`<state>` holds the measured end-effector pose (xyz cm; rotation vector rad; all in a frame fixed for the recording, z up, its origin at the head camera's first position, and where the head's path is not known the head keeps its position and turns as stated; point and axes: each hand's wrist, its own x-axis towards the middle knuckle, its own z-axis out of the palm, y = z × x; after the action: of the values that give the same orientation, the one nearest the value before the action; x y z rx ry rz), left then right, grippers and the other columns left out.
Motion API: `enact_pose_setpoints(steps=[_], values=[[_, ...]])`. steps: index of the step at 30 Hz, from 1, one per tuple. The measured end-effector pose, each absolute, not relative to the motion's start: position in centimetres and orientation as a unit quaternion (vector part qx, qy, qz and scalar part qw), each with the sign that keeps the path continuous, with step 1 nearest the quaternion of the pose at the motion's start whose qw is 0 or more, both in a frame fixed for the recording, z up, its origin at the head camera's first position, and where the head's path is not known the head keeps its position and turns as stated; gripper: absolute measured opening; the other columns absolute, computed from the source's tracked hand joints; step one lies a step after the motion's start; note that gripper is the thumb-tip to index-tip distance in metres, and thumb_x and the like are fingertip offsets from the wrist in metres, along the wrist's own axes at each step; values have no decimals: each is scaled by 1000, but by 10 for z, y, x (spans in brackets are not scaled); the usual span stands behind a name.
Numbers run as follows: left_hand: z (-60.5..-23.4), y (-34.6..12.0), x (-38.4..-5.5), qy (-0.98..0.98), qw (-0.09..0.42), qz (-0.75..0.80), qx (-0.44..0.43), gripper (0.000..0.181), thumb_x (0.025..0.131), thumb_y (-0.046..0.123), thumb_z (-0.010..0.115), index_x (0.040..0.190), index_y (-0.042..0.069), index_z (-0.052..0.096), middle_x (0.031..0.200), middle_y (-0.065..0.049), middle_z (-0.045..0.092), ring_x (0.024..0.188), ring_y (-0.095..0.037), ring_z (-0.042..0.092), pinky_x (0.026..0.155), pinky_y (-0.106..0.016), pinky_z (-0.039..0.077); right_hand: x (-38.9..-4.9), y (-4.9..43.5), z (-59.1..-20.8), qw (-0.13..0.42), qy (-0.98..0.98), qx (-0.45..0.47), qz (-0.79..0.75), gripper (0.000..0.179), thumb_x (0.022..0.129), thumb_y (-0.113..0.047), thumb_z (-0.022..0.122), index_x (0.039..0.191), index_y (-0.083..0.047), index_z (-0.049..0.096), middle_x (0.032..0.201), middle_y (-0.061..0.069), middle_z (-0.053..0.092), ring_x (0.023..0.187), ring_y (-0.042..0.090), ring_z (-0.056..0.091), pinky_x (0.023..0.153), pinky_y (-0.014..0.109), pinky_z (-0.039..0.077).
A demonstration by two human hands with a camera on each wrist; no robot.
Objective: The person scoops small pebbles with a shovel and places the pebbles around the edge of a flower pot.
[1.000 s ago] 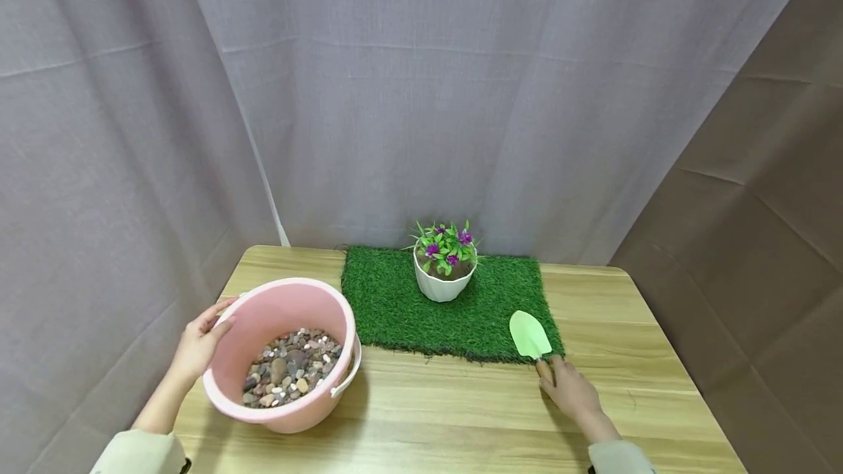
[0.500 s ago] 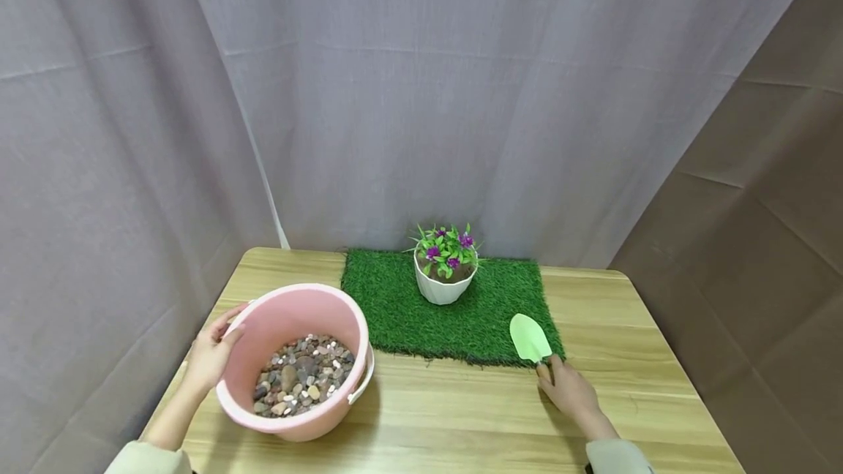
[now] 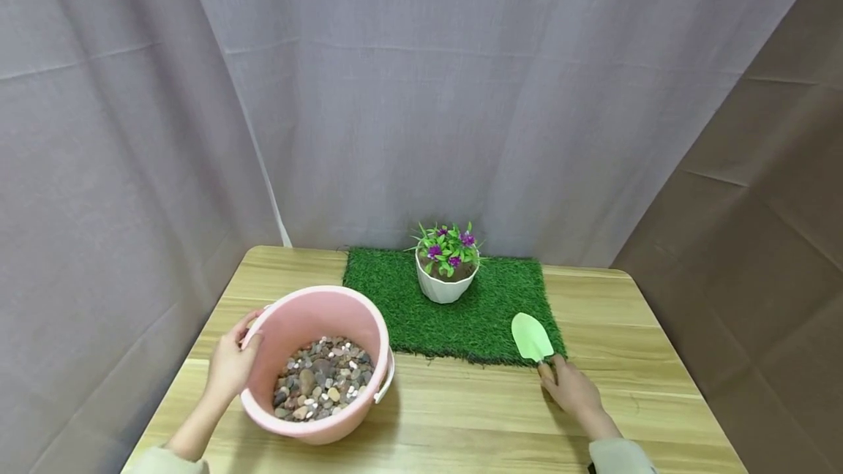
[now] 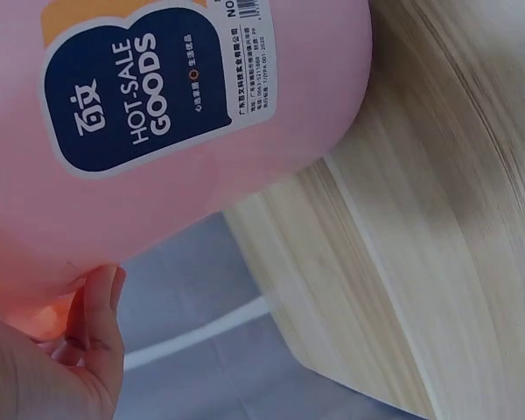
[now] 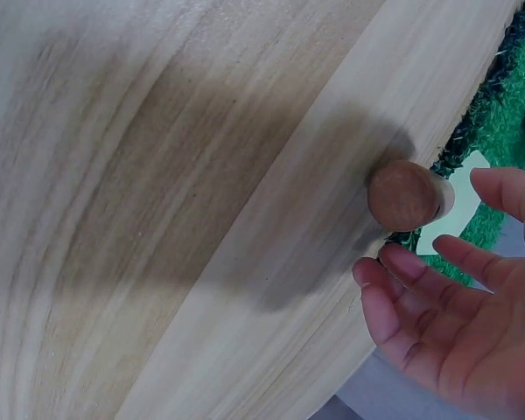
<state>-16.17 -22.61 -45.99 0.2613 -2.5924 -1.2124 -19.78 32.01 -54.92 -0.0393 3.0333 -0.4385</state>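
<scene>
My left hand (image 3: 232, 363) grips the rim of a pink bucket (image 3: 315, 309) with a white handle (image 3: 386, 379). Its thumb lies inside the wall and the fingers outside. Mixed pebbles (image 3: 323, 379) cover the bucket's bottom. In the left wrist view the bucket's side (image 4: 184, 166) shows a printed label, and the curled fingers (image 4: 101, 306) are at the rim. At the right, my right hand (image 3: 574, 395) is at the wooden handle of a pale green trowel (image 3: 530, 336). The right wrist view shows its fingers (image 5: 402, 324) spread loosely around the handle (image 5: 404, 197), not closed on it.
A white pot (image 3: 443, 289) with a purple-flowered plant (image 3: 449, 247) stands on a green artificial grass mat (image 3: 490, 328). The trowel's blade lies on the mat's front right corner. Grey curtains (image 3: 421, 130) hang behind the wooden table (image 3: 461, 423).
My left hand has moved the pink bucket to the right and slightly nearer, toward the mat's front left corner. The right hand and the trowel have stayed nearly still.
</scene>
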Motion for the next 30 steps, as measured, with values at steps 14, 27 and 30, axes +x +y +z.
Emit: enact_pose_setpoints(steps=[14, 27, 30], values=[[-463, -183, -155, -908, 134, -390, 79, 34, 93, 7, 50, 127, 7, 51, 76, -14, 60, 55, -18, 45, 46, -28, 35, -198, 319, -547, 43, 990, -16, -133, 48, 88, -21, 60, 121, 10, 45, 90, 26, 60, 75, 40, 62, 55, 48, 54], [-463, -141, -154, -906, 117, -403, 50, 31, 94, 9, 50, 124, 8, 45, 93, -24, 65, 63, -23, 54, 48, -34, 41, -200, 319, -548, 50, 990, -3, -133, 44, 90, -25, 58, 112, 11, 48, 88, 27, 61, 72, 39, 62, 54, 47, 54], [-464, -131, -154, -908, 130, -397, 33, 31, 93, 8, 51, 123, 7, 46, 93, -23, 65, 62, -23, 54, 47, -34, 42, -201, 320, -548, 58, 989, 4, -134, 39, 90, -29, 58, 102, 6, 49, 78, 19, 60, 64, 31, 60, 48, 40, 50]])
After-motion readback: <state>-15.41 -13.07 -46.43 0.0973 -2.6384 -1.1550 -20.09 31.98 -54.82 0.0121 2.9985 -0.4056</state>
